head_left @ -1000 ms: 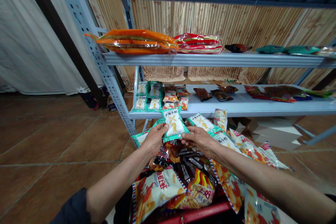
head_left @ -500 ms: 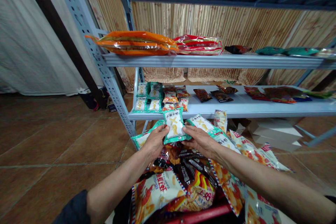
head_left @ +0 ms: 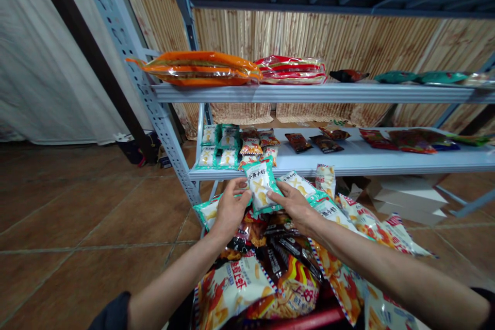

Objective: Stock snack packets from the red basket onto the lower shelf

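A small white and teal snack bag (head_left: 260,181) is held up at the shelf's front edge, leaning a little. My right hand (head_left: 296,206) grips its right side, the thumb across the front and the fingers partly behind. At its left edge, my left hand (head_left: 232,206) has curled fingers and thumb against the bag, with a lighter hold. Below both hands lies a heap of snack bags, among them a white bag with red print (head_left: 235,286) and dark brown packs (head_left: 282,255). Similar teal-edged bags (head_left: 228,158) stand in rows on the lower shelf.
Red and orange snack packs (head_left: 251,145) sit beside those rows; dark packs (head_left: 297,142) lie farther right on the lower shelf (head_left: 348,157). Above, a middle shelf (head_left: 270,94) carries large orange bags (head_left: 201,68). A perforated upright (head_left: 166,129) stands left. White boxes (head_left: 402,196) are underneath.
The held bag has tilted and shifted slightly right. My left thumb has slid from its front to its left edge, and my right thumb reaches farther across it.
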Tool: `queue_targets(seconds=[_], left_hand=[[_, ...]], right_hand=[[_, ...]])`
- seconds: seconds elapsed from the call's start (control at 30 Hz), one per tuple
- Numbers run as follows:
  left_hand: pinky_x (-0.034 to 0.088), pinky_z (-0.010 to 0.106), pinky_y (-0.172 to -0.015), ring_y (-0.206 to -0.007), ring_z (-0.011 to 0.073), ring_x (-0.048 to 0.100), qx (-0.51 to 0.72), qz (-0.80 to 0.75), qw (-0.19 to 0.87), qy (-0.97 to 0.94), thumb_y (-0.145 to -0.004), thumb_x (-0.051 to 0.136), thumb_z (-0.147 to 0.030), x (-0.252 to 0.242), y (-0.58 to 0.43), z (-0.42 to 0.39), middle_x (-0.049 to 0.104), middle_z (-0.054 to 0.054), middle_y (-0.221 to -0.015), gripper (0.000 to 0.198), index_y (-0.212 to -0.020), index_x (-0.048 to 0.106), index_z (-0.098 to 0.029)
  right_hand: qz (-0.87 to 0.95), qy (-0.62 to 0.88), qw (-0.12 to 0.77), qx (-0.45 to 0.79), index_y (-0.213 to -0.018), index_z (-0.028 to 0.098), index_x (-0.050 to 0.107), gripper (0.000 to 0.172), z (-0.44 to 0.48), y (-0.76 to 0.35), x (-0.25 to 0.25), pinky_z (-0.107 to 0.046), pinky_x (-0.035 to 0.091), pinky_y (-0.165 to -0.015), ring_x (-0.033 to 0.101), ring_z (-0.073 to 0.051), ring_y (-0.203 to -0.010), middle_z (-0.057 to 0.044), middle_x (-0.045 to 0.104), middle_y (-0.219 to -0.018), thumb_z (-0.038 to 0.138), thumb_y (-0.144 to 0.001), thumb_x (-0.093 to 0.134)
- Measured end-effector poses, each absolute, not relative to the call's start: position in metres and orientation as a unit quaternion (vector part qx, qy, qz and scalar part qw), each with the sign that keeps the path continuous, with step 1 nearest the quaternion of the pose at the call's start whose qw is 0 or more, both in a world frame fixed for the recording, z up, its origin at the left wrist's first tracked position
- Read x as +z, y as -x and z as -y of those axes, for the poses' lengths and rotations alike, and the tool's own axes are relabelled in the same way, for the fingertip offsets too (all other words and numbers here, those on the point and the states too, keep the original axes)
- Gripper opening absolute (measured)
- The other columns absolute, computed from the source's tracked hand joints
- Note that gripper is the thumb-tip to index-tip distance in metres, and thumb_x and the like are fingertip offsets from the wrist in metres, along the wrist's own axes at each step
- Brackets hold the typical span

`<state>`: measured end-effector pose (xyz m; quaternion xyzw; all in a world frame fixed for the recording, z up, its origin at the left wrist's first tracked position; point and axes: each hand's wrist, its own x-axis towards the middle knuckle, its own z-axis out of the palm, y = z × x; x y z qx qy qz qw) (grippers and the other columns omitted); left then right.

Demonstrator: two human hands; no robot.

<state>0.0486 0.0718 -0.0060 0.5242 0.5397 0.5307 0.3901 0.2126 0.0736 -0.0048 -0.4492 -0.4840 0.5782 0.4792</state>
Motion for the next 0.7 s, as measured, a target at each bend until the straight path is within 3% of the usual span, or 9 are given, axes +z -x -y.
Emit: queue_targets(seconds=[0.17, 0.5, 0.7], left_hand=[[0.048, 0.032, -0.073, -0.094, 0.0216, 0.059, 0.506, -0.514, 0.427, -0.546, -0.075, 0.056, -0.031, 0.0, -0.052, -0.069, 0.061, 0.009, -0.109, 0.034, -0.107, 0.056, -0.018], [0.046, 0.034, -0.081, -0.098, 0.0226, 0.057, 0.498, -0.508, 0.47, -0.522, -0.075, 0.058, -0.039, -0.008, -0.051, -0.068, 0.061, 0.009, -0.112, 0.043, -0.114, 0.055, -0.019], [0.043, 0.032, -0.087, -0.105, 0.0213, 0.055, 0.521, -0.412, 0.574, -0.479, -0.077, 0.059, -0.041, 0.002, -0.057, -0.06, 0.061, 0.008, -0.114, 0.044, -0.115, 0.055, -0.021]], right_hand=[[0.508, 0.456, 0.485, 0.547, -0.11, 0.02, 0.058, 0.043, -0.077, -0.212, -0.009, -0.034, 0.045, -0.085, 0.059, -0.021, -0.099, -0.005, 0.064, -0.109, 0.033, -0.07, 0.065], [0.54, 0.474, 0.467, 0.515, -0.116, 0.02, 0.055, 0.046, -0.077, -0.21, -0.014, -0.036, 0.046, -0.084, 0.059, -0.021, -0.098, -0.006, 0.063, -0.111, 0.035, -0.072, 0.061], [0.686, 0.51, 0.414, 0.313, -0.127, 0.021, 0.047, 0.059, -0.072, -0.207, -0.009, -0.043, 0.035, -0.099, 0.045, -0.025, -0.118, -0.009, 0.05, -0.129, 0.041, -0.073, 0.059]])
